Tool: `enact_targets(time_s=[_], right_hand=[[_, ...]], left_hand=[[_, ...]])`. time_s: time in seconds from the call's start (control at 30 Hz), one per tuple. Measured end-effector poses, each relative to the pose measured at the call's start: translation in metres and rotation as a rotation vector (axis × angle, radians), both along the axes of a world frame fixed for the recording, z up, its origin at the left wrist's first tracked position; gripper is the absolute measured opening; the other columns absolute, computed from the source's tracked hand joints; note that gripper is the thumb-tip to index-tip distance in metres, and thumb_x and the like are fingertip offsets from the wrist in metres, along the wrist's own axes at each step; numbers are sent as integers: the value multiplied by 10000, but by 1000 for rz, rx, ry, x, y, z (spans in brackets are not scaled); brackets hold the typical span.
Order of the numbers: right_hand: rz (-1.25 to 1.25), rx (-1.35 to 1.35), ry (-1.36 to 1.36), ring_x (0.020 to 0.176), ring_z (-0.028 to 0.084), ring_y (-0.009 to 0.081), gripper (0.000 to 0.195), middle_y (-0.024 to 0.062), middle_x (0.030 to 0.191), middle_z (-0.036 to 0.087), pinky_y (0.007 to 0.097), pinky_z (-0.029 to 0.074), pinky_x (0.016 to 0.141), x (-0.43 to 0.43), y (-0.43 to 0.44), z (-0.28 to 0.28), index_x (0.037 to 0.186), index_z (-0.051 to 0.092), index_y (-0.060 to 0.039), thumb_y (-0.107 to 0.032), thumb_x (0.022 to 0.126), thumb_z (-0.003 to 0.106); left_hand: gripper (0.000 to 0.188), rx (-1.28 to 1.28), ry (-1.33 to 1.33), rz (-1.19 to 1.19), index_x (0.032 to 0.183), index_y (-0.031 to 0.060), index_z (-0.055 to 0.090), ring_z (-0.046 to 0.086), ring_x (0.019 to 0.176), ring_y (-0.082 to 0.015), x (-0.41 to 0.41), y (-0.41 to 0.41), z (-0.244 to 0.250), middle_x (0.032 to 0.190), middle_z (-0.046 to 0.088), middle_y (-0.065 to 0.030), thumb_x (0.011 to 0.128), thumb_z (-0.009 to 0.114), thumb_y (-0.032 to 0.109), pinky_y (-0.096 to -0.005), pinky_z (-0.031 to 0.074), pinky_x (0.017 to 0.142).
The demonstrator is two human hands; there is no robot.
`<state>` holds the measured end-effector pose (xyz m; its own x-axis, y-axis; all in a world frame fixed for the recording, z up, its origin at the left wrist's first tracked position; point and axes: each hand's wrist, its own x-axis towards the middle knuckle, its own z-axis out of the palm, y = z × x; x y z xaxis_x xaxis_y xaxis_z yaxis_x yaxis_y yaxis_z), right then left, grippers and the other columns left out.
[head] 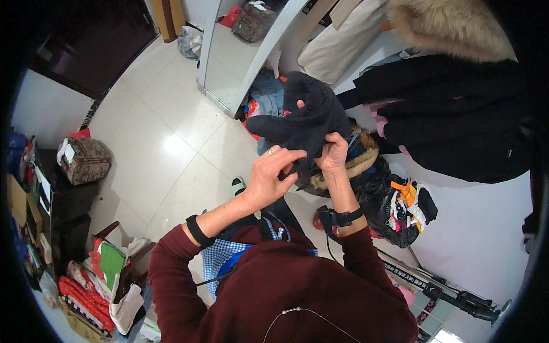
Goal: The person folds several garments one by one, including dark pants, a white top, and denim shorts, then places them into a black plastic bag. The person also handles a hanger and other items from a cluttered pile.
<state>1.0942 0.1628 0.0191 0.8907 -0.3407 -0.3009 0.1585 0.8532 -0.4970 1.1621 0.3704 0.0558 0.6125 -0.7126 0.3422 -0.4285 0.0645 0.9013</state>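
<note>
A dark knitted-looking garment hangs bunched in front of me, with a small pink detail showing on it. My right hand grips its near edge between thumb and bent fingers. From the other side, my left hand, with a ring on one finger, curls around a fold of the same dark cloth; its fingertips are partly hidden. Just beyond the garment lies a pile of clothes, with blue denim and red pieces, at the foot of a mirrored sliding door.
Black coats and a fur-trimmed hood hang at right. Below them stands a black plastic bag near fur-trimmed clothing. Folded cloths fill the lower left, near a camouflage-patterned bag. Pale floor tiles stretch leftward.
</note>
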Motion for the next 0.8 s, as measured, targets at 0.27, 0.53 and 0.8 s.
enact_targets(time_s=[0.27, 0.53, 0.8], right_hand=[[-111, 32, -14, 1163, 627, 331, 536, 160, 1246, 671, 489, 458, 1078, 3, 9, 13, 1275, 616, 19, -104, 753, 606], [196, -767, 65, 983, 683, 209, 248, 107, 991, 729, 326, 506, 928, -63, -41, -70, 962, 735, 34, 80, 749, 618], [597, -1380, 370, 1146, 610, 267, 707, 143, 1274, 638, 373, 473, 1023, -58, 24, -2, 1354, 518, 19, -192, 748, 814]], left_hand=[[512, -45, -349, -22, 1131, 103, 684, 546, 748, -242, -3, 3, -15, 777, 492, -58, 637, 776, 3, -357, 474, 686], [164, -58, 762, -36, 1082, 36, 624, 598, 864, -89, 22, 20, -39, 924, 623, 0, 946, 652, 125, -291, 507, 815], [534, 11, 1596, -116, 1296, 56, 609, 606, 1178, -247, 24, 4, -31, 1272, 641, -118, 962, 635, 472, -414, 479, 1038]])
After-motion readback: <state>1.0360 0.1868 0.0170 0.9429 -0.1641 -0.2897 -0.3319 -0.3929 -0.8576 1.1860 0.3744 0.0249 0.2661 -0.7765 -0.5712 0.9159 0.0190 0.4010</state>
